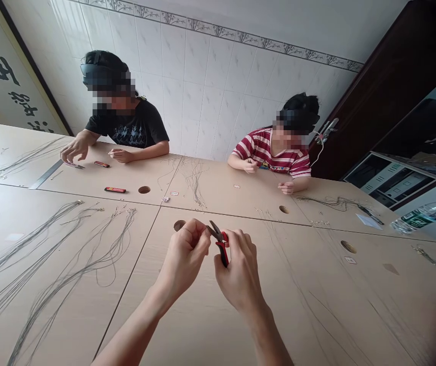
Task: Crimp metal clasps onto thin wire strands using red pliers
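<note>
Near the middle of the table, my right hand (241, 264) is wrapped round red and black pliers (222, 249), whose jaws are parted and point up and left. The jaws reach close to the fingertips of my left hand (187, 254). My left hand is closed in a pinch, and what it holds is too small to make out. Bundles of thin dark cords (76, 269) with small metal ends lie on the table to the left of my hands.
Two people sit across the table (203, 315), one in a black shirt, one in a striped shirt. Lighters (115, 190), a metal ruler (46, 174), more cords (195, 185) and round table holes lie around. A water bottle (426, 216) stands at the right.
</note>
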Demonstrator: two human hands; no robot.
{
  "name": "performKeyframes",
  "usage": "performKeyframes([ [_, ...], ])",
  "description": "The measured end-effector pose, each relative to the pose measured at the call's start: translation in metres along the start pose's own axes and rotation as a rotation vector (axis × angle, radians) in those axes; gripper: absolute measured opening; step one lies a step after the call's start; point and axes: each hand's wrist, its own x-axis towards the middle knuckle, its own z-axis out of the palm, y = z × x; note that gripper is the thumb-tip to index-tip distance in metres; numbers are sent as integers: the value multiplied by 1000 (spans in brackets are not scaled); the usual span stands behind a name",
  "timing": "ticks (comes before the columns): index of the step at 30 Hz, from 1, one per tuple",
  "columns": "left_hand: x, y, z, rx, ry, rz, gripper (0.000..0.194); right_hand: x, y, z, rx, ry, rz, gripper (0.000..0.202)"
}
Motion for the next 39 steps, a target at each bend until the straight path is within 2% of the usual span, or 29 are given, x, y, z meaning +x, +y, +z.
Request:
performKeyframes([
  [8,0,0,2,-33,-29,-3,20,0,0,2,11,21,6,36],
  [12,0,-1,-1,-54,-20,-30,21,1,4,0,49,86,-8,38],
  [16,3,-1,-4,-72,-1,-52,21,1,4,-4,69,129,-20,30],
  [21,3,-1,-3,-65,-6,-62,19,1,1,-8,106,84,2,12],
  [29,3,-3,-1,-115,-19,-51,23,-1,2,-5,24,-36,43,22],
  [39,6,-1,-7,-59,21,-61,22,-1,0,-5,19,-9,49,21],
])
